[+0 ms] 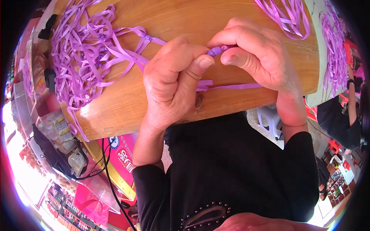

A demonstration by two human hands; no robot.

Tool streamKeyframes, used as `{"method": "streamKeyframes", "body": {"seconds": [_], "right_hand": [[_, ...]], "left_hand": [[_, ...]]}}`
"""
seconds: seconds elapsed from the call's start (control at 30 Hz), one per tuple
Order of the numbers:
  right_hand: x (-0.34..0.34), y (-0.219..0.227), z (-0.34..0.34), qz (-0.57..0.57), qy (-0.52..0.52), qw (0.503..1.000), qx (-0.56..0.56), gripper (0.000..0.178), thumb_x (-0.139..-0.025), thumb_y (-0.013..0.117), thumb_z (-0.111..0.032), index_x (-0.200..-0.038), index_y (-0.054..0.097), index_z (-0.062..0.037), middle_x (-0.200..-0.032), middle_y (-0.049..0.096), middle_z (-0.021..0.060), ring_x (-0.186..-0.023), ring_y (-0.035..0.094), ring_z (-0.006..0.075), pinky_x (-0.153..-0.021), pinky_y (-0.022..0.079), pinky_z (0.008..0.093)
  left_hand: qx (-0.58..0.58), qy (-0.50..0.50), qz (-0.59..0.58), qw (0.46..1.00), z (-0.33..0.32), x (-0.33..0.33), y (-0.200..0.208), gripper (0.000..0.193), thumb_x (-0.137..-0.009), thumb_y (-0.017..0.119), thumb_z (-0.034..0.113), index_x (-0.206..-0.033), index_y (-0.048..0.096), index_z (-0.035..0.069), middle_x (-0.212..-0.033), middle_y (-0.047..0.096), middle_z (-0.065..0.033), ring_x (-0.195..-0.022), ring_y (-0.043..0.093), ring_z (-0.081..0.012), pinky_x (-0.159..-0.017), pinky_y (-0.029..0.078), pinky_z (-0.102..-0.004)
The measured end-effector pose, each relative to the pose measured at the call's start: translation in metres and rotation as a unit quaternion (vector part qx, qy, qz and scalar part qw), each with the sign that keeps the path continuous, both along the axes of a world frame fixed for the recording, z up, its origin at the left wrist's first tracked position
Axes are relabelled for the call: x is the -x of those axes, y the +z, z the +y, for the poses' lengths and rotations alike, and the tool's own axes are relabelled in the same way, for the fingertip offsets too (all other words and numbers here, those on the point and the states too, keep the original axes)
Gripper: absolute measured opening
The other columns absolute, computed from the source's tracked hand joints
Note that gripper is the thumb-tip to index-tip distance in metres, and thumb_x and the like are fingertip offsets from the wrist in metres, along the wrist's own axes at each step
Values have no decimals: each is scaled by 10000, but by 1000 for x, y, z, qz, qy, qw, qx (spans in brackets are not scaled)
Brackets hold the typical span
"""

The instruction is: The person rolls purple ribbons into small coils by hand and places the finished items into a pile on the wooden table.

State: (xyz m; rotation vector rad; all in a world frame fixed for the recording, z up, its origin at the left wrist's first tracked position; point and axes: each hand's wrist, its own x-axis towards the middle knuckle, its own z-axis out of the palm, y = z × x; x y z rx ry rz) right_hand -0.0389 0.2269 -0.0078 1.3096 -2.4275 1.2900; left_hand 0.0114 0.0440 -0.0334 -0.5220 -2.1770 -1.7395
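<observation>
My left hand [169, 77] is closed, its thumb and forefinger pinching a small purple plastic buckle [214, 51] on a lanyard strap. Close beside it, my right hand [258, 54] is closed around another small purple end piece [228, 47], mostly covered by its fingers. Both hands are just above the near part of the wooden table [135, 115]. Below them a flat purple strap [235, 86] lies along the wood. To the left of my left hand, a strap with a purple fitting [145, 37] runs toward a heap of lanyards.
The tangled heap of purple lanyards [83, 50] covers the table's left side, some hanging over the edge. More straps [291, 19] lie at the far right. A pale table [314, 92] with purple lanyards adjoins on the right, near another person [339, 119]. A black cable [110, 177] hangs at lower left.
</observation>
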Motion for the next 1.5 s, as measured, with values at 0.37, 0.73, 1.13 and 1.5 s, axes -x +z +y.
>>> {"method": "streamKeyframes", "body": {"seconds": [0.37, 0.73, 1.13, 1.5], "right_hand": [[5, -3, 2, -122, 92, 988, -8, 194, -854, 609, -178, -801, 543, -3, -668, 450, 87, -594, 451, 250, -532, 352, 339], [-6, 9, 9, -126, 146, 981, -22, 306, -831, 631, -239, -684, 515, 4, -596, 407, 96, -542, 429, 280, -490, 333, 368], [-6, 10, 9, -532, 75, 839, 84, 365, -881, 597, -318, -688, 589, -9, -605, 556, 28, -520, 459, 93, -477, 334, 237], [13, -5, 27, -510, 91, 838, 172, 333, -940, 525, -271, -791, 601, 17, -667, 561, 20, -519, 365, 46, -489, 296, 190]], "left_hand": [[96, -30, -34, 994, -10, 2, 15, 85, -744, 655, -36, -801, 621, 18, -626, 486, -74, -547, 483, -200, -502, 389, -292], [104, -170, -45, 979, -11, -2, 26, 115, -767, 690, 92, -815, 640, -1, -647, 501, -56, -537, 458, -161, -482, 331, -257], [134, -145, -28, 980, -6, 13, 26, 121, -834, 636, 83, -918, 640, -4, -684, 532, -47, -605, 488, -131, -544, 373, -262], [-195, -152, -289, 925, 0, 17, 12, 130, -906, 560, 45, -1009, 618, -8, -847, 591, -23, -793, 520, -97, -726, 413, -211]]}}
